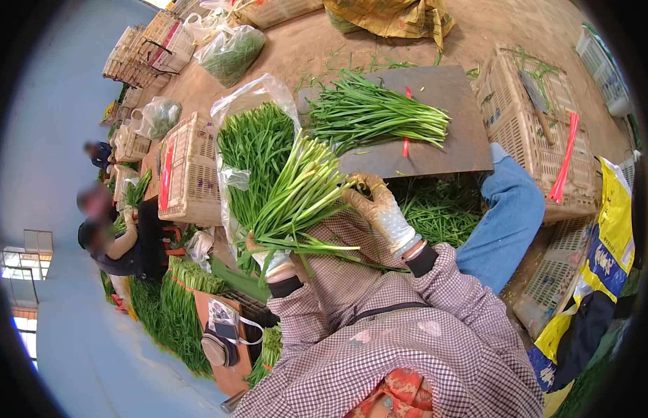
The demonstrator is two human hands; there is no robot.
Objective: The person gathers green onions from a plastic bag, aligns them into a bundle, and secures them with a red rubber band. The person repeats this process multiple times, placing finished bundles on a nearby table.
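Note:
My left hand [272, 258], in a soiled glove, is closed around a bunch of green leafy stalks that look like garlic chives [303, 193], its pale ends fanned up and to the right. My right hand [371, 196], also gloved, is at the right edge of that bunch, thumb and fingers bent towards each other; whether a stalk is between them cannot be told. Behind the bunch, more chives stand in a clear plastic bag [258, 141]. Another bundle of chives [381, 112] lies on a dark flat board [454, 151], across a red tie strip [406, 148].
An upturned plastic crate [569, 157] at right bears a cleaver [535, 96] and red strips [564, 157]. Another crate [191, 172] stands at left. Loose greens [439, 214] lie below the board. Co-workers [120, 240] sit at far left, near tied chive bundles [172, 308].

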